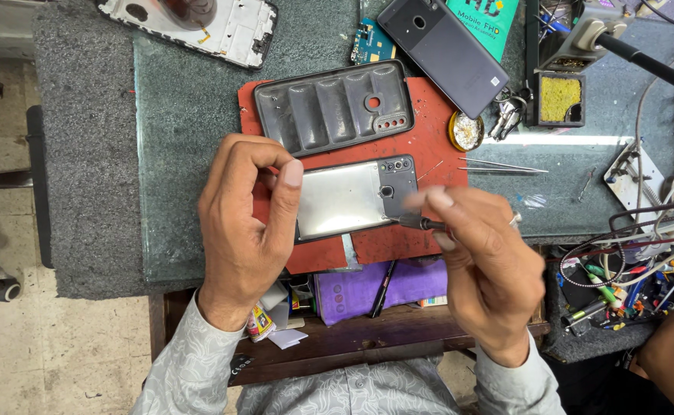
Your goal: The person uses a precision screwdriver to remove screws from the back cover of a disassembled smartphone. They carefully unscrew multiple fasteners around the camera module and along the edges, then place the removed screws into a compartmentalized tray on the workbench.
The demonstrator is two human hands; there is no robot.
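We see an opened phone (356,200) lying back-up on a red mat (429,138) in the middle of the glass-topped bench (183,115), its silver battery plate and dark camera section exposed. The left hand (244,223) curls over the phone's left end, fingers bent and thumb pressed along the near edge, gripping it in place. The right hand (483,253) sits just right of the phone, fingers pinched closed around a thin screwdriver (421,223) whose tip touches the phone's near right edge below the camera section. Just beyond the phone, also on the mat, lies a dark back cover (337,106) with its inside facing up. A pair of tweezers (502,167) rests to the right of the mat, and a small round tin (466,131) sits at the mat's far right edge. Farther off lie a grey phone (443,54), a white phone frame (198,27) at the far left, and a small circuit board (371,44) between them. A yellow sponge in its holder (560,98) stands at the far right. A purple cloth (375,288) lies on the shelf nearest us, beneath the bench edge.
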